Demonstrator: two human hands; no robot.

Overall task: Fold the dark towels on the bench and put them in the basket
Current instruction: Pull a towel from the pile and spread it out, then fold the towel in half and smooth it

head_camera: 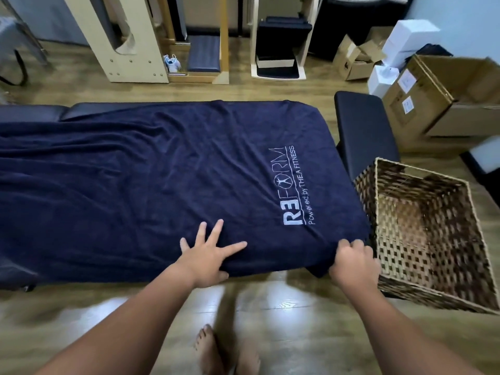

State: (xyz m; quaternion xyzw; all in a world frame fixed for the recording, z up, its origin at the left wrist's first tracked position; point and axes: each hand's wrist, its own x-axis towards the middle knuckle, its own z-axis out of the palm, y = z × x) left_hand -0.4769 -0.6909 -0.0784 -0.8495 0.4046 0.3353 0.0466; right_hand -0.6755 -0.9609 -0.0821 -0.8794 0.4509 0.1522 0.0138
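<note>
The right hand (353, 262) has a closed grip on the near right corner of the dark towel (151, 169), fingers curled over the edge where the cloth hangs off the bench (365, 128). The left hand (207, 253) holds nothing in its grip: it lies flat on the towel close to the near edge, fingers spread wide and straight, the thumb tucked down at the hem. The towel is spread across the bench, covering most of it, wrinkled toward the left and smoother by the hands, with white lettering (290, 188) near its right end. The bare black end of the bench sticks out beyond the towel on the right. Just beside that end, touching the bench's corner by the right hand, stands a woven basket (422, 182), tipped a little. Behind it, farther right, are cardboard boxes (433, 104) and white boxes (405, 41). Along the far wall stand pale wooden frames (135, 50) with dark pads. The person's bare feet (216, 350) show on the glossy wooden floor (297, 320) below the arms.
</note>
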